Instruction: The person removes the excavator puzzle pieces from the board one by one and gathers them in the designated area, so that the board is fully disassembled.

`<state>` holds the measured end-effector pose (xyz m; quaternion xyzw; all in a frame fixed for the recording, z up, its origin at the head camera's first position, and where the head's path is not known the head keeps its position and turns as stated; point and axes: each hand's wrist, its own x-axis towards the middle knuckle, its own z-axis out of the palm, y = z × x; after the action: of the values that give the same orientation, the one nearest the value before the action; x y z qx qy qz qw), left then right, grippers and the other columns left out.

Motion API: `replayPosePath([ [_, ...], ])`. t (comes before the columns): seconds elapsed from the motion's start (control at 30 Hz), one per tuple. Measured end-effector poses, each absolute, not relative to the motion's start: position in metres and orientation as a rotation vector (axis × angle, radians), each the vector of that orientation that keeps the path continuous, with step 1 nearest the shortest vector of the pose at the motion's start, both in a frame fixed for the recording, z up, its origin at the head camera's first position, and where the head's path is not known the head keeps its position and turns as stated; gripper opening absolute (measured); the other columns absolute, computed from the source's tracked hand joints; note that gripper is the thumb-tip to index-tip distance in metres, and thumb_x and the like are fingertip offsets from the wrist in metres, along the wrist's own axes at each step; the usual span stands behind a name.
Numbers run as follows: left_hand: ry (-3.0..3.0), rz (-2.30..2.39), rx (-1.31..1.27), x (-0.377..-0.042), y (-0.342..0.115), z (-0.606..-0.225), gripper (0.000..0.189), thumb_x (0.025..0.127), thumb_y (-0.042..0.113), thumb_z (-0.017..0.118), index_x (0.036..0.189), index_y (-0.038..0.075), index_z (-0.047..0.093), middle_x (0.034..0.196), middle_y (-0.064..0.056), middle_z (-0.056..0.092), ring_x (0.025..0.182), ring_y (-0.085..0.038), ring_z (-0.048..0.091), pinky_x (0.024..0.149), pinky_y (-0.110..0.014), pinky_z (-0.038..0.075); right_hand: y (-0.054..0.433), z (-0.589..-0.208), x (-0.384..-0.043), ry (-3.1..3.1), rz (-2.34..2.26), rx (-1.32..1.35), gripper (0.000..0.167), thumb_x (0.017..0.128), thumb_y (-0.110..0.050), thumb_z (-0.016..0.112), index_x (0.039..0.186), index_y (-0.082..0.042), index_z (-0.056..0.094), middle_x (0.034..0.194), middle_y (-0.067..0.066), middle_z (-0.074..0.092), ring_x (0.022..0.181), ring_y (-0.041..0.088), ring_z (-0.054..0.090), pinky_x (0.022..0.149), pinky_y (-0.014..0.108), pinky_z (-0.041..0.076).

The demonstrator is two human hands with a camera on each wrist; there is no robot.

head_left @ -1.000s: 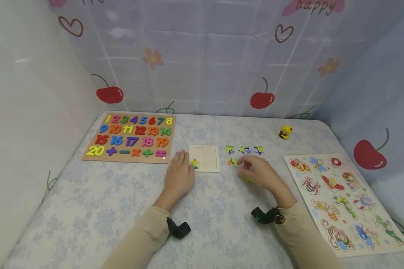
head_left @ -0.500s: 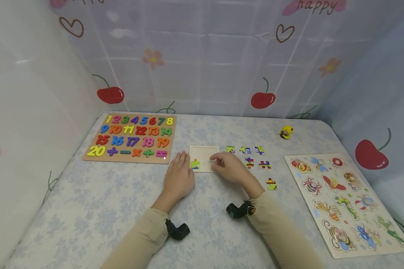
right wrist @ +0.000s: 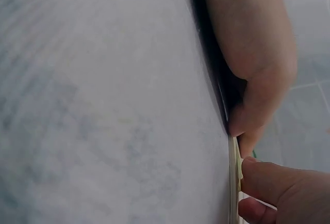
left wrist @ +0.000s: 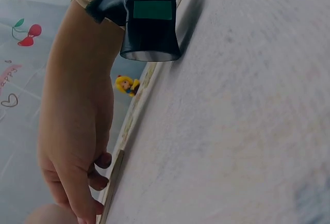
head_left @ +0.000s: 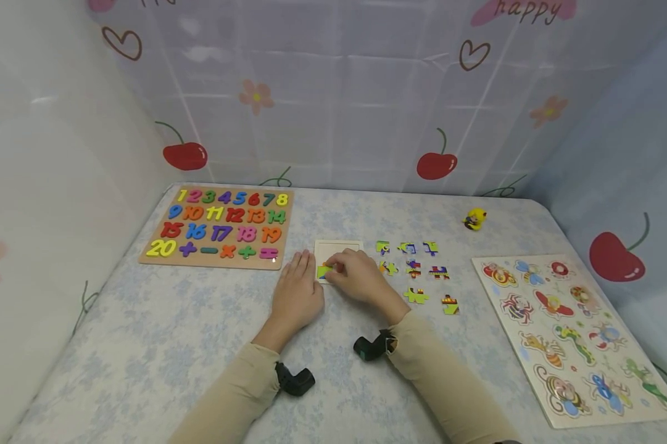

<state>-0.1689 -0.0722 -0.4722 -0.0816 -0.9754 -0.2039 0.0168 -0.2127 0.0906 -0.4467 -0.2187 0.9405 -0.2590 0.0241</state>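
Note:
In the head view, a small square wooden tray (head_left: pixel 339 245) lies at mid-table with one green, yellow and blue jigsaw piece (head_left: pixel 323 271) in its near left corner. My left hand (head_left: pixel 295 291) rests flat on the table along the tray's left side, its fingers straight. Reaching over the tray, my right hand (head_left: pixel 360 275) has curled fingers and thumb tips on that piece and appears to pinch it. In the left wrist view, this right hand (left wrist: pixel 77 131) bends down at the tray edge (left wrist: pixel 111 188). The right wrist view shows the right thumb (right wrist: pixel 258 175) low against the tray.
Several loose jigsaw pieces (head_left: pixel 413 269) lie right of the tray. A number board (head_left: pixel 212 232) is at the back left, an insect puzzle board (head_left: pixel 566 345) at the right. A small yellow figure (head_left: pixel 474 219) stands at the back right.
My right hand has moved left from the loose pieces to the tray and is now at the piece in its corner. The left hand stays in place beside the tray.

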Motion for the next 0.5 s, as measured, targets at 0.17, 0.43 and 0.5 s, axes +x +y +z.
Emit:
replayPosePath([
  [0.17, -3.042, -0.634, -0.254, -0.1685, -0.0726, -0.4725, 0.063, 0.098, 0.025, 0.038, 0.156, 0.001, 0.026, 0.165, -0.011, 0.021, 0.155, -0.027, 0.014, 0.127, -0.045, 0.012, 0.0876, -0.4471, -0.2141, 2.897, -0.832, -0.639, 0.022, 0.092, -0.03, 0.071, 0.11, -0.018, 0.072, 0.09, -0.002, 0.061, 0.079, 0.014, 0.052, 0.071, 0.029, 0.042],
  [0.43, -3.041, -0.614, -0.261, -0.1697, -0.072, -0.4729, 0.063, 0.098, 0.025, 0.037, 0.156, 0.001, 0.027, 0.165, -0.012, 0.022, 0.155, -0.027, 0.015, 0.127, -0.045, 0.013, 0.0858, -0.4454, -0.2186, 2.85, -0.828, -0.649, 0.027, 0.091, -0.028, 0.072, 0.116, -0.017, 0.071, 0.093, 0.001, 0.061, 0.081, 0.015, 0.053, 0.071, 0.031, 0.044],
  [0.5, -3.04, -0.616, -0.258, -0.1695, -0.072, -0.4727, 0.063, 0.098, 0.024, 0.038, 0.156, 0.001, 0.027, 0.165, -0.012, 0.022, 0.155, -0.027, 0.015, 0.127, -0.045, 0.013, 0.086, -0.4451, -0.2198, 2.831, -0.849, -0.644, 0.027, 0.091, -0.028, 0.072, 0.115, -0.017, 0.07, 0.097, 0.001, 0.062, 0.086, 0.016, 0.055, 0.076, 0.033, 0.046],
])
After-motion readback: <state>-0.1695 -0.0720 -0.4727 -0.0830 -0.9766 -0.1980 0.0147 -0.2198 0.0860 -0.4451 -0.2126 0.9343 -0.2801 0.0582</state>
